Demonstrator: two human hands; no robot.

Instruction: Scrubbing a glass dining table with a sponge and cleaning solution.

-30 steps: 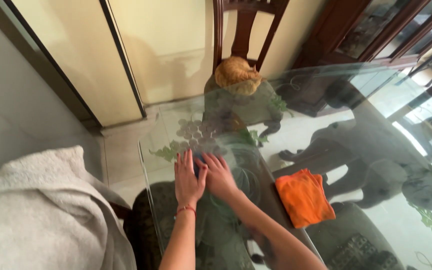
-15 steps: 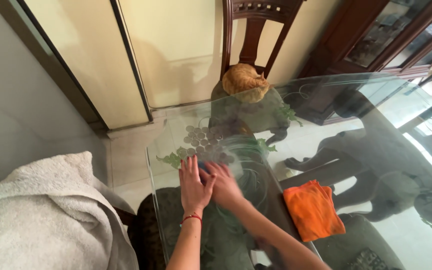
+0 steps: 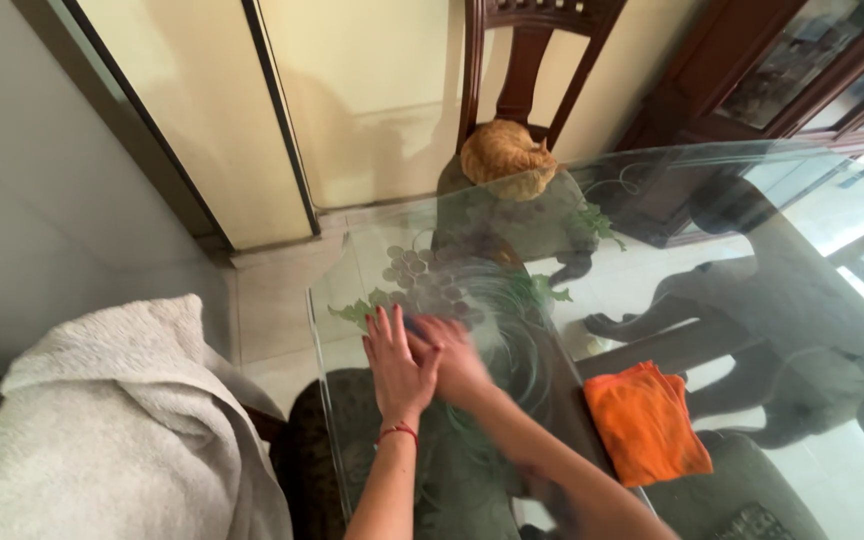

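Both my hands press flat on a glass table near its left corner. My left hand lies with fingers spread and a red thread bracelet at its wrist. My right hand lies beside it, blurred, partly overlapping it. Under the fingertips of both hands shows a small dark blue cloth, mostly hidden. An orange folded cloth lies on the glass to the right of my right forearm, apart from both hands.
An orange cat is curled on the seat of a dark wooden chair at the table's far end. A white towel drapes over something at my left. Elephant-shaped supports show through the glass. A wooden cabinet stands at the back right.
My hands have stayed together on the blue cloth and look blurred; the view has shifted, so everything sits a little more to the right in the frame.
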